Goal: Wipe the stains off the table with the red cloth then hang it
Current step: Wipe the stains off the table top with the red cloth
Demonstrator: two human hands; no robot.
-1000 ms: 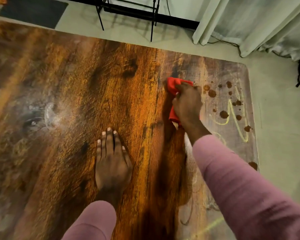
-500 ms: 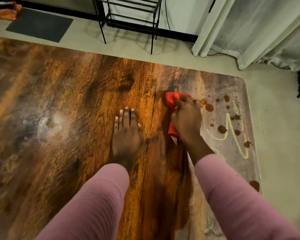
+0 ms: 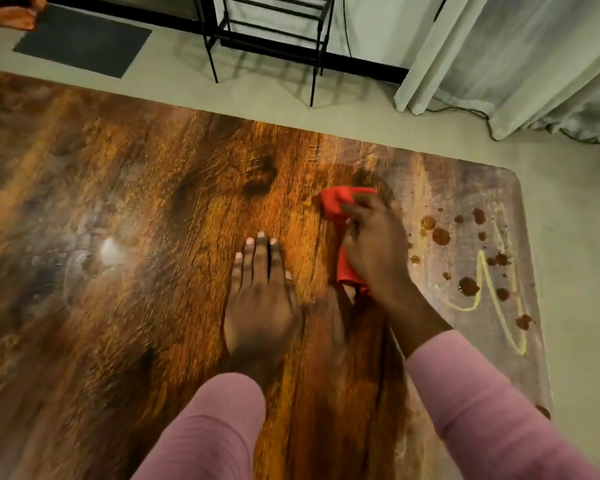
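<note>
The red cloth (image 3: 340,202) lies bunched on the wooden table (image 3: 118,202), and my right hand (image 3: 374,247) grips it, pressing it down just left of the stains. Brown spots (image 3: 468,286) and a yellow zigzag line (image 3: 492,292) mark the table's right end. My left hand (image 3: 260,299) rests flat on the wood beside the cloth, fingers straight and pointing away from me. Most of the cloth is hidden under my right hand.
Beyond the table's far edge stands a black metal rack (image 3: 267,32) on the pale floor. White curtains (image 3: 516,64) hang at the upper right with a cable below them. A dark mat (image 3: 84,43) lies at the upper left.
My left hand has slid forward and right across the table, closer to the cloth. My right hand keeps its hold on the cloth beside the stains, and my view has tipped to show more floor.
</note>
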